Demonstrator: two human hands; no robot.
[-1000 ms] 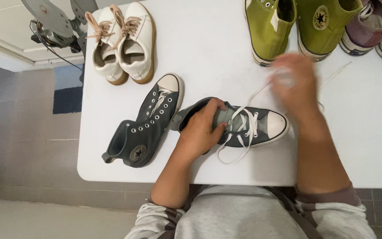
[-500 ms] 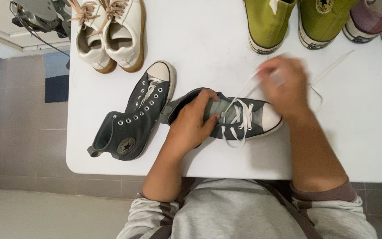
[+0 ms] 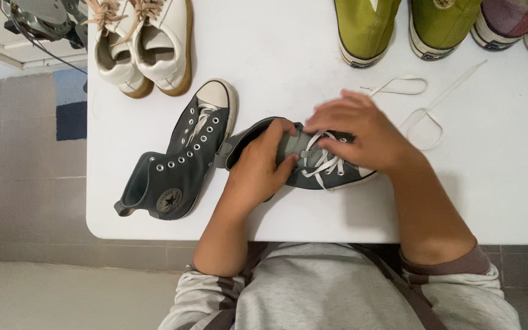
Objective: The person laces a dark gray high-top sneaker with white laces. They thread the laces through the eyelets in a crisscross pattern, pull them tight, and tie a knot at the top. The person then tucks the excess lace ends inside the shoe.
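A dark grey high-top sneaker (image 3: 313,165) lies on the white table (image 3: 288,67) near the front edge, partly laced with a white lace (image 3: 426,113). My left hand (image 3: 258,168) grips its ankle opening. My right hand (image 3: 359,134) rests over the toe and laced part, fingers on the lace at the eyelets. The lace's loose ends trail in loops to the right. The matching grey high-top (image 3: 181,153) lies on its side just left of my left hand, mostly unlaced.
A pair of white low sneakers (image 3: 145,43) stands at the back left. Two olive-green high-tops (image 3: 398,24) and a maroon pair (image 3: 514,24) line the back edge. A metal device (image 3: 41,18) sits off the table's left corner. Grey tiled floor lies to the left.
My right hand has come down from pulling the lace out to the right and now rests on the sneaker's laced front. The lace ends have dropped slack onto the table.
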